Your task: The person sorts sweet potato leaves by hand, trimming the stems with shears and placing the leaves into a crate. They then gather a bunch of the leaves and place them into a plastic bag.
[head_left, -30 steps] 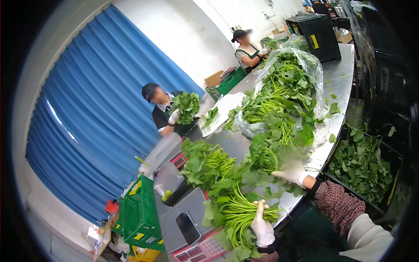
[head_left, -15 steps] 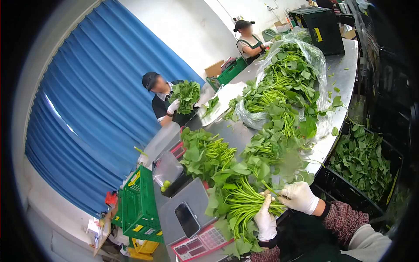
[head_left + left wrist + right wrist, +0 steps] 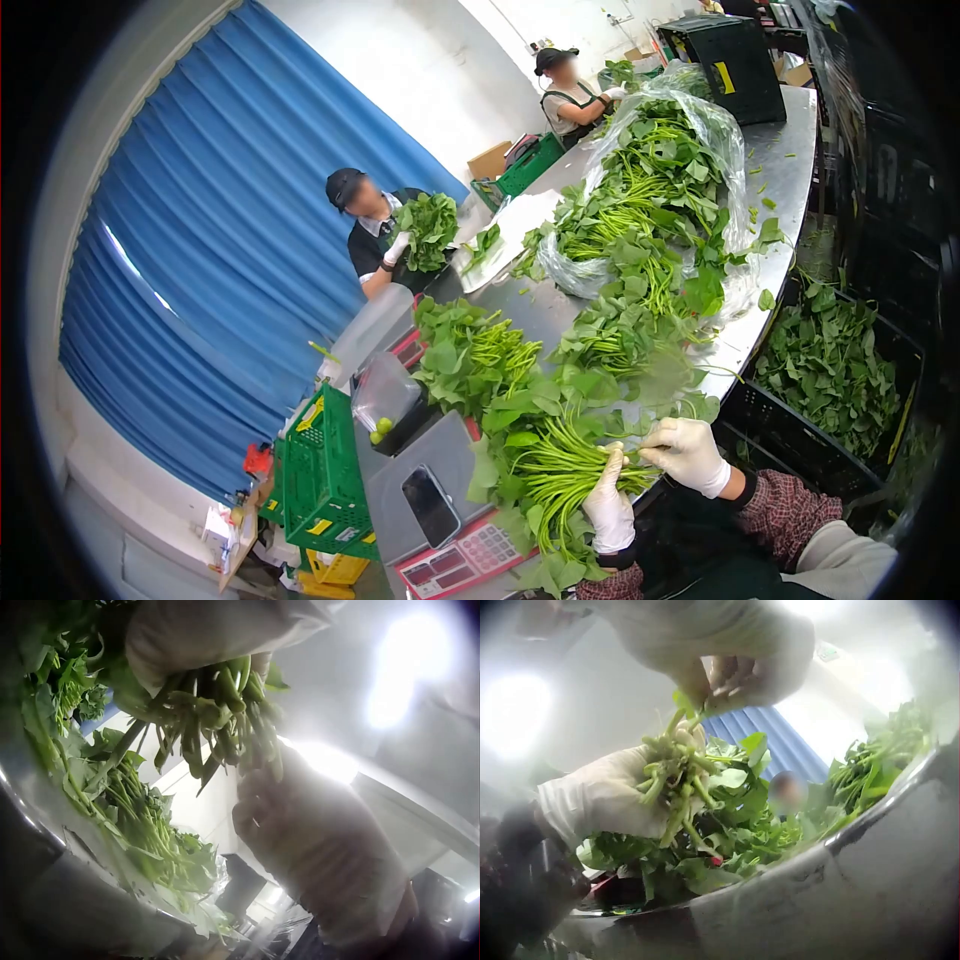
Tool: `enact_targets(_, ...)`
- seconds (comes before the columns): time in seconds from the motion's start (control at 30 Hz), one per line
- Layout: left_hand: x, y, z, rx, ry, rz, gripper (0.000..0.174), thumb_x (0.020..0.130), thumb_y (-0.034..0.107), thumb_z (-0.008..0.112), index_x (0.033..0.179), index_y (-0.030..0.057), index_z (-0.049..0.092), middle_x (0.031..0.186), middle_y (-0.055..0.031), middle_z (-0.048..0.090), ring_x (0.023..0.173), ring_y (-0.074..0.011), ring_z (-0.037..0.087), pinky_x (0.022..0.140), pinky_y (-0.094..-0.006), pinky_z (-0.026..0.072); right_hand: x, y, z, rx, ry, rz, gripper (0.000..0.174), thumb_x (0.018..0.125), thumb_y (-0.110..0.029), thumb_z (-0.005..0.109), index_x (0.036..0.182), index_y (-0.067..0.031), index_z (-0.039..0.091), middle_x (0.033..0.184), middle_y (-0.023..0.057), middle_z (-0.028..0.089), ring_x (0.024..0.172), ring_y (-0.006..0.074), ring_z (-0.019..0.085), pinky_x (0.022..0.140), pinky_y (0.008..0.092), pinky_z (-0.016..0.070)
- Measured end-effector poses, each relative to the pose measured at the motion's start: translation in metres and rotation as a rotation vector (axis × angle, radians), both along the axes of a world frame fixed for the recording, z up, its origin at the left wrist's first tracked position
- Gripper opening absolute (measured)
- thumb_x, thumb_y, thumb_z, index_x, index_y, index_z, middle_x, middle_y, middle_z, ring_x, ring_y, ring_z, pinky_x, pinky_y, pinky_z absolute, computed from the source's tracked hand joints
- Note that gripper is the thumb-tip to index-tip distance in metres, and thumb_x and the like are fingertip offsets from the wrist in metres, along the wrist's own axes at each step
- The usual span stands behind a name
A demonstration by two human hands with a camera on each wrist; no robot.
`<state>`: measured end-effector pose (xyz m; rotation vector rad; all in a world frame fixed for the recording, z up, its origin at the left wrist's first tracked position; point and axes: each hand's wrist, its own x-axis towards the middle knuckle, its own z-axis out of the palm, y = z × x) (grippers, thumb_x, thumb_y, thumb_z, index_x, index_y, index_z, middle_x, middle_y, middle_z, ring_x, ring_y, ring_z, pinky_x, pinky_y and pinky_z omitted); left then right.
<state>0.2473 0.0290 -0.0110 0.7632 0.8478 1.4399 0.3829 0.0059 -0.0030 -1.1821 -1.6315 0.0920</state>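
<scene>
My gloved left hand [image 3: 608, 505] grips a bunch of leafy green stems [image 3: 555, 465], its thumb across the stalks near their cut ends. In the left wrist view those stem ends [image 3: 217, 712] poke out below the hand. Close beside them is my gloved right hand [image 3: 690, 455], thumb and fingertips drawn together. The right wrist view has its fingertips pinching a thin green stem [image 3: 692, 718] at the top of the bunch. Another bundle of leafy greens [image 3: 475, 350] lies on the metal table [image 3: 525, 310], just past the held bunch.
A long heap of greens [image 3: 650, 210] lies in clear plastic along the table. Left are a phone [image 3: 432, 505], a pink-edged scale [image 3: 465, 560] and a green crate [image 3: 325, 480]. A black crate of leaves [image 3: 830, 370] stands right. Two people [image 3: 375, 235] work across the table.
My right hand has come from the loose greens on the table to the stem ends beside my left hand. The left hand keeps its grip on the bunch.
</scene>
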Motion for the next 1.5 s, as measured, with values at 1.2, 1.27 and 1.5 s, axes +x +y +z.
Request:
enact_targets(1.2,-0.021,-0.001,0.029,-0.071,-0.113,-0.042,0.028,0.085,0.016,0.058,0.107,-0.0021,0.061,0.094,-0.0103,0.063,0.084,-0.0155,0.059,0.075,-0.0295,0.0505,0.105,0.016,0.008,0.052,0.923,-0.255,0.021,0.089,-0.022,0.056,0.098,-0.0054,0.064,0.081,0.0010,0.059,0.073,0.0120,0.052,0.067,0.0272,0.0426)
enact_targets(1.27,-0.021,-0.001,0.028,-0.092,-0.250,-0.168,0.029,0.085,0.013,0.058,0.111,-0.0013,0.058,0.095,-0.0110,0.063,0.078,-0.0150,0.059,0.068,-0.0286,0.0510,0.108,0.034,0.005,-0.178,0.396,-0.120,0.015,0.083,-0.021,0.062,0.090,-0.0082,0.067,0.081,0.0042,0.060,0.075,0.0158,0.057,0.068,0.0277,0.0446)
enact_targets(1.5,-0.021,0.003,0.016,-0.130,-0.330,-0.121,0.038,0.088,0.010,0.059,0.123,0.0023,0.047,0.092,-0.0088,0.063,0.078,-0.0159,0.058,0.077,-0.0307,0.0488,0.097,0.097,-0.006,-0.351,-0.658,-0.405,0.015,0.072,-0.024,0.072,0.071,-0.0101,0.067,0.081,0.0041,0.058,0.073,0.0234,0.058,0.066,0.0368,0.0473)
